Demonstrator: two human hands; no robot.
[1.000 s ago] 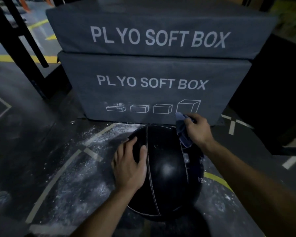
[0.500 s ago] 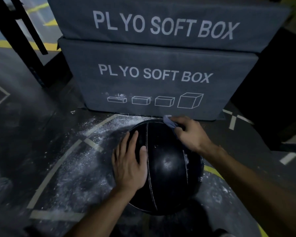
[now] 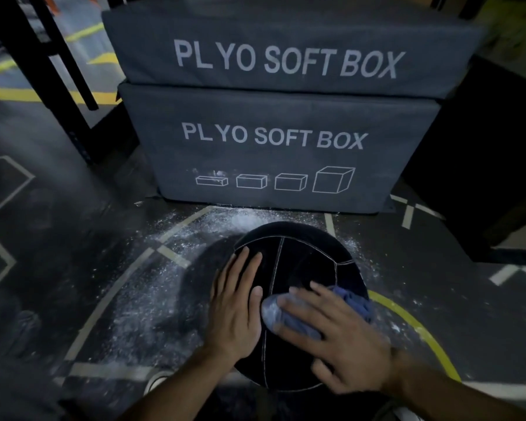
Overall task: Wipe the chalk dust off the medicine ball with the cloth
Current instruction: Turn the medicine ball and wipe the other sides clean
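The ball (image 3: pixel 301 268) sits on the floor (image 3: pixel 73 253), directly under both hands and just short of the lower box (image 3: pixel 280 153). It is black with pale stitched seams.

Left hand (image 3: pixel 237 308): fingers straight and slightly spread, palm flat against the ball's left flank, holding nothing. Its thumb lies along a seam, just beside the cloth (image 3: pixel 289 317).

Right hand (image 3: pixel 337 338): laid over the cloth, fingers extended and pointing toward the left hand, pressing the cloth against the ball's near upper face. The fingers are not curled round it; the hand is somewhat blurred. The cloth is blue, bunched, and shows beyond the fingertips on the left and again past the knuckles on the far right side of the hand. The end by the fingertips looks pale.

Chalk dust (image 3: pixel 152 299) is scattered on the floor to the left of the left hand and beyond the ball, thickest near the foot of the lower box. A few specks lie to the right of the right hand, near a yellow line (image 3: pixel 413 323).

The upper box (image 3: pixel 286 56) is stacked on the lower; both read "PLYO SOFT BOX". A black frame (image 3: pixel 58 80) stands far left of the hands.
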